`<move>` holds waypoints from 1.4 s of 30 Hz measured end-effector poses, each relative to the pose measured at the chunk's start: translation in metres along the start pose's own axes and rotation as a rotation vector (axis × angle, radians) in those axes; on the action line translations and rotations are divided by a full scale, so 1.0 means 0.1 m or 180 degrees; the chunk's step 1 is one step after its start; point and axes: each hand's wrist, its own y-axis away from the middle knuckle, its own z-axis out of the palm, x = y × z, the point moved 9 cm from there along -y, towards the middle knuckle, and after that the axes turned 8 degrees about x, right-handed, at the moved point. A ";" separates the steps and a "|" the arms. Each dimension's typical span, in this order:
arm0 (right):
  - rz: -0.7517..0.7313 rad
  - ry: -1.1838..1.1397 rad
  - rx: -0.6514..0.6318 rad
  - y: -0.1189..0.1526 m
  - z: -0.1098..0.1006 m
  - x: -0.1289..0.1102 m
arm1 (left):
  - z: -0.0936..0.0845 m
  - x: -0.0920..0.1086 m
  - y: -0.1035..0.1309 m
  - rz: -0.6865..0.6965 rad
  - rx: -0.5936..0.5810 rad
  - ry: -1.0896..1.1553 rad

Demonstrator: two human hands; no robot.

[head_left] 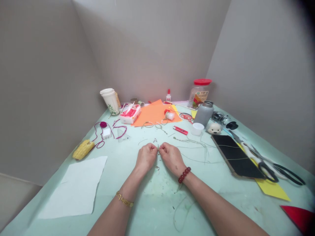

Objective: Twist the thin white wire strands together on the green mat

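Observation:
Both hands meet over the middle of the table, fingers closed in a pinch. My left hand [147,156] and my right hand [171,158] hold a short piece of thin greenish cord [158,150] between their fingertips; its details are too small to make out. Tiny dark bits lie on the table just beyond and below the fingertips. To the right of my right hand, loose strands of pale green cord [194,141] spread across the tabletop. Another thin green cord [175,218] loops near my right forearm.
A red lighter [180,130], small white tub [197,129] and grey bottle [204,114] stand beyond my right hand. Right lie a phone [237,156] and scissors [264,160]. Left are white paper [76,186], a yellow corn-shaped object [83,149] and purple cord [100,144]. Orange paper [150,114] lies behind.

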 end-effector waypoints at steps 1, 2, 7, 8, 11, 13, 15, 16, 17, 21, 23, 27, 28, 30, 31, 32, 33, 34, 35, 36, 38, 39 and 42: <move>-0.0001 0.0002 0.0003 0.00 0.01 0.00 | 0.00 0.00 0.00 -0.0002 -0.0009 0.0010; -0.0002 0.0003 0.0015 -0.01 0.01 0.00 | 0.00 0.00 0.01 0.0003 -0.0006 0.0008; -0.0019 0.0019 -0.0037 0.01 -0.05 -0.04 | -0.07 -0.03 0.08 0.0054 0.0064 0.0157; -0.0043 0.0058 -0.0097 0.03 -0.08 -0.04 | -0.09 -0.02 0.10 0.0109 0.0081 0.0263; -0.0138 0.0268 -0.0262 0.13 -0.24 -0.04 | -0.13 0.00 0.13 0.0252 0.0099 0.0501; -0.0191 0.0351 -0.0311 0.20 -0.37 -0.04 | -0.13 0.01 0.14 0.0286 0.0033 0.0559; -0.0159 0.0184 -0.0337 0.24 -0.44 -0.04 | -0.12 0.02 0.14 0.0316 -0.0038 0.0573; -0.0065 -0.0021 -0.0339 0.25 -0.45 -0.05 | -0.11 0.02 0.15 0.0335 -0.0064 0.0581; 0.0080 -0.0288 -0.0316 0.25 -0.45 -0.05 | -0.11 0.03 0.15 0.0352 -0.0098 0.0603; 0.0556 -0.1328 -0.0199 0.25 -0.23 -0.15 | -0.07 0.05 0.17 0.0421 -0.0282 0.0825; 0.0437 -0.1475 -0.0245 0.27 -0.09 -0.28 | -0.07 0.06 0.17 0.0451 -0.0359 0.0966; 0.0145 -0.1272 -0.0292 0.38 0.02 -0.41 | 0.01 0.06 0.18 0.0359 -0.0750 0.1397; 0.0138 -0.1204 -0.0327 0.41 0.03 -0.40 | 0.02 0.05 0.17 0.0315 -0.0786 0.1463; 0.0178 -0.1078 -0.0430 0.45 0.02 -0.36 | 0.01 0.02 0.16 0.0246 -0.0685 0.1429; 0.0191 -0.0996 -0.0468 0.46 0.01 -0.34 | -0.02 0.00 0.15 0.0234 -0.0559 0.1334; 0.0187 -0.0889 -0.0489 0.46 -0.01 -0.31 | -0.05 -0.01 0.14 0.0237 -0.0421 0.1210; 0.0155 -0.0761 -0.0497 0.45 -0.03 -0.30 | -0.07 -0.01 0.14 0.0243 -0.0301 0.1085; 0.0096 -0.0608 -0.0486 0.43 -0.05 -0.29 | -0.09 -0.01 0.14 0.0251 -0.0216 0.0985; 0.0022 -0.0429 -0.0451 0.41 -0.08 -0.29 | -0.10 -0.01 0.14 0.0253 -0.0169 0.0915; -0.0053 -0.0239 -0.0390 0.38 -0.10 -0.28 | -0.09 -0.01 0.14 0.0242 -0.0162 0.0867; -0.0198 0.0118 -0.0214 0.31 -0.13 -0.28 | -0.05 -0.02 0.14 0.0186 -0.0234 0.0815; -0.0285 0.0265 -0.0101 0.28 -0.14 -0.28 | -0.04 -0.03 0.13 0.0145 -0.0270 0.0796; -0.0525 0.0513 0.0184 0.21 -0.14 -0.30 | 0.00 -0.07 0.10 0.0035 -0.0351 0.0776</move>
